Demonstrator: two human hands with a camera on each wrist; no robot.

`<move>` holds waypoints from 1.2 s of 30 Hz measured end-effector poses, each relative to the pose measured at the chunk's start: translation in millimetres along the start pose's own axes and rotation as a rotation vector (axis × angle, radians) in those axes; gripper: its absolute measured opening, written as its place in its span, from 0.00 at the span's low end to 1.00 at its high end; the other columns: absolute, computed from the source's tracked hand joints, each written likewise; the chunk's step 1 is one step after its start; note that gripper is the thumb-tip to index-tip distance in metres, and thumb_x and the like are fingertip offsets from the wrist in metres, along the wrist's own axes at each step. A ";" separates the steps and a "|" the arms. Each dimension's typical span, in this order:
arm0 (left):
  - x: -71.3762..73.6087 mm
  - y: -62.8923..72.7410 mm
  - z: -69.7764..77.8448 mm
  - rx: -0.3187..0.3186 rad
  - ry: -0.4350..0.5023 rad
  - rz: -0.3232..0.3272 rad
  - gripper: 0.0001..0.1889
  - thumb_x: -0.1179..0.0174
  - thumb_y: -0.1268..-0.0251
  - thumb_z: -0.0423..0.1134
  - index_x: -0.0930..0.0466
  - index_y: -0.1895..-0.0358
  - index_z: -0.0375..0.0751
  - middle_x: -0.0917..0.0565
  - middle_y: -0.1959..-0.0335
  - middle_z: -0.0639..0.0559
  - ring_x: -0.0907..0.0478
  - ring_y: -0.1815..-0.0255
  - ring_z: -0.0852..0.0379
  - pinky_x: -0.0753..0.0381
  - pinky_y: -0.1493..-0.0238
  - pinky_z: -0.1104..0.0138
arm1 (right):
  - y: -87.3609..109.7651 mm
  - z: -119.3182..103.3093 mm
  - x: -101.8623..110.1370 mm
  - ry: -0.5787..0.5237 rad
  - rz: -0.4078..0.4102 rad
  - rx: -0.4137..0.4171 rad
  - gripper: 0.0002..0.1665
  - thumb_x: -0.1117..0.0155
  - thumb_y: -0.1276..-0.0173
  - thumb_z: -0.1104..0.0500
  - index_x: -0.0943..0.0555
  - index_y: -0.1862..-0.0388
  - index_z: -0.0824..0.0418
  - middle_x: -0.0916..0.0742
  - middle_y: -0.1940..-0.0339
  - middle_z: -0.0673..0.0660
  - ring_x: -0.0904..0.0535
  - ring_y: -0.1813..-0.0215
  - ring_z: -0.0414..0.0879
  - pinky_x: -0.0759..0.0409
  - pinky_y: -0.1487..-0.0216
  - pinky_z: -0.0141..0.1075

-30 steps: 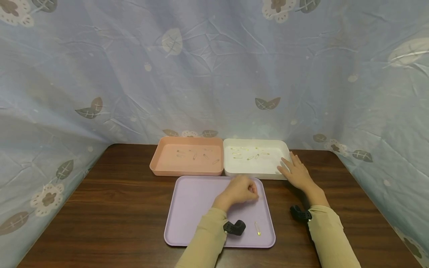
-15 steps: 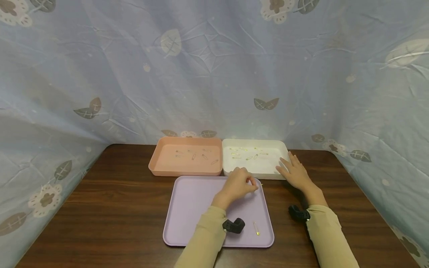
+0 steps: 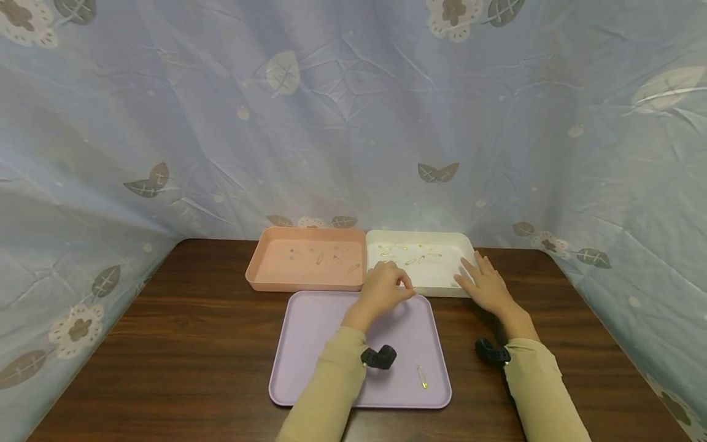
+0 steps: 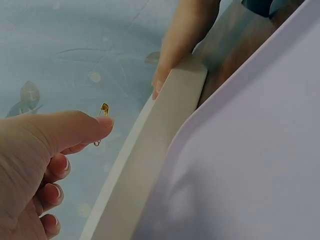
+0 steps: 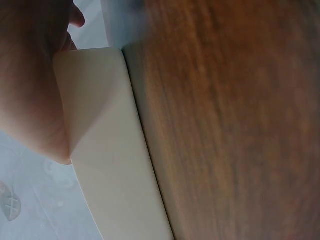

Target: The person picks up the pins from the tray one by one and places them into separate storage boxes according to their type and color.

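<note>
My left hand (image 3: 382, 287) is over the front edge of the white tray (image 3: 439, 275), where it meets the purple tray. Between thumb and forefinger it pinches a small gold safety pin (image 4: 104, 109), best seen in the left wrist view; the other fingers are curled. With fingers spread, my right hand (image 3: 486, 287) rests on the right end of the white tray. Several gold safety pins lie inside that tray, some partly hidden behind the left hand. A single gold safety pin (image 3: 422, 377) lies on the purple tray (image 3: 315, 350) near its right front corner.
Left of the white tray, a pink tray (image 3: 278, 273) stands against it, with several silvery safety pins inside. All the trays are on a dark brown wooden table (image 3: 182, 344). A patterned light blue cloth (image 3: 353, 123) hangs behind and at both sides.
My left hand has moved forward and slightly left, from over the purple tray to the white tray's front edge, carrying the safety pin. The right hand has stayed on the white tray.
</note>
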State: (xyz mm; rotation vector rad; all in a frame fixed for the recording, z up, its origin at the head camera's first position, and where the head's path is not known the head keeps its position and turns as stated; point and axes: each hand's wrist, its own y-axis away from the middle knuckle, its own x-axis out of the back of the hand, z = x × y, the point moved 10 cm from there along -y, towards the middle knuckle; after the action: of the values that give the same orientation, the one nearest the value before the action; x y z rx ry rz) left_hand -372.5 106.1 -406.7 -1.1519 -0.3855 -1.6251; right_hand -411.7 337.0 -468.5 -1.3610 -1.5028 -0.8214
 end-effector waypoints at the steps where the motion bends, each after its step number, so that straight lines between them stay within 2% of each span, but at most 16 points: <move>1: 1.0 -1.5 -0.7 -0.001 -0.005 0.001 0.05 0.30 0.45 0.49 0.13 0.73 0.57 0.25 0.74 0.58 0.32 0.66 0.60 0.37 0.64 0.68 | 0.2 -0.2 0.5 0.002 0.001 0.000 0.41 0.56 0.25 0.38 0.43 0.23 0.62 0.51 0.21 0.72 0.58 0.22 0.73 0.54 0.30 0.72; 13: 11.3 -19.4 -6.9 0.000 -0.024 -0.002 0.06 0.30 0.43 0.48 0.13 0.72 0.53 0.26 0.74 0.57 0.33 0.66 0.58 0.36 0.62 0.67 | 3.4 -3.3 1.5 0.001 -0.010 0.000 0.42 0.56 0.25 0.37 0.45 0.22 0.60 0.51 0.21 0.71 0.60 0.21 0.71 0.57 0.30 0.72; 20: 14.0 -32.4 -9.3 -0.014 -0.074 0.021 0.06 0.31 0.43 0.48 0.12 0.71 0.53 0.23 0.73 0.54 0.29 0.65 0.54 0.32 0.61 0.64 | 4.3 -2.5 -0.3 0.012 -0.014 -0.003 0.42 0.57 0.25 0.36 0.46 0.22 0.59 0.51 0.21 0.71 0.60 0.22 0.72 0.58 0.30 0.72; 27: 13.3 -46.4 -14.7 0.019 -0.121 0.022 0.08 0.33 0.40 0.51 0.12 0.69 0.54 0.19 0.65 0.54 0.26 0.59 0.53 0.28 0.55 0.61 | 4.3 -0.8 -0.4 0.019 -0.016 -0.009 0.42 0.58 0.25 0.36 0.45 0.22 0.59 0.51 0.20 0.71 0.60 0.21 0.71 0.57 0.30 0.72; 32: 13.8 -59.0 -18.6 0.011 -0.159 0.043 0.08 0.33 0.41 0.52 0.12 0.69 0.54 0.17 0.62 0.54 0.23 0.53 0.51 0.26 0.53 0.58 | 3.4 -2.2 -0.4 0.008 -0.014 -0.007 0.42 0.58 0.25 0.36 0.44 0.23 0.60 0.52 0.20 0.70 0.61 0.21 0.71 0.58 0.30 0.72; 36: 13.0 -70.5 -25.2 0.005 -0.160 0.059 0.07 0.33 0.40 0.50 0.12 0.69 0.53 0.14 0.59 0.53 0.22 0.45 0.49 0.26 0.42 0.51 | 2.8 -2.3 0.4 0.007 -0.011 -0.008 0.42 0.58 0.24 0.36 0.44 0.23 0.60 0.52 0.20 0.70 0.62 0.21 0.70 0.58 0.29 0.72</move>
State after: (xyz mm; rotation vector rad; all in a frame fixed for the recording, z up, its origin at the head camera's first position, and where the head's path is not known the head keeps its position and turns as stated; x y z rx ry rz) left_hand -446.0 107.9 -387.7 -1.2822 -0.4542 -1.4845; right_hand -408.5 335.4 -467.6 -1.3552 -1.5043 -0.8393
